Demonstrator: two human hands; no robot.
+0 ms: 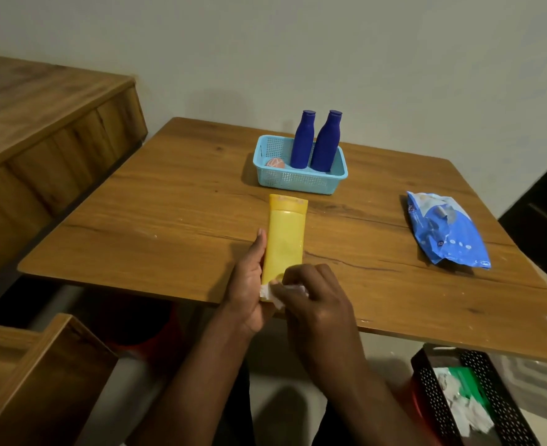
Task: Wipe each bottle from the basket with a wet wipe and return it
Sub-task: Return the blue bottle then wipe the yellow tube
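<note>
Head view: yellow bottle (285, 239) lying lengthwise near the front edge of the wooden table (169, 220), cap end pointing away toward the basket; left hand (249, 284) gripping the bottle's near end along its left side, thumb stretching up the edge; right hand (310, 300) curling round a white wet wipe (270, 292), pressing it against the bottle's base; light blue basket (297, 180) sitting farther back, well apart from the hands, carrying two dark blue bottles (314, 141) standing upright side by side, touching or nearly so, plus a small orange-pink item (275, 162) in its left corner, too small for telling what; blue wipes pack (445, 231) lying crumpled over on the right of the table; black perforated bin (426, 365) showing below the table's right front, holding used white wipes (465, 410).
</note>
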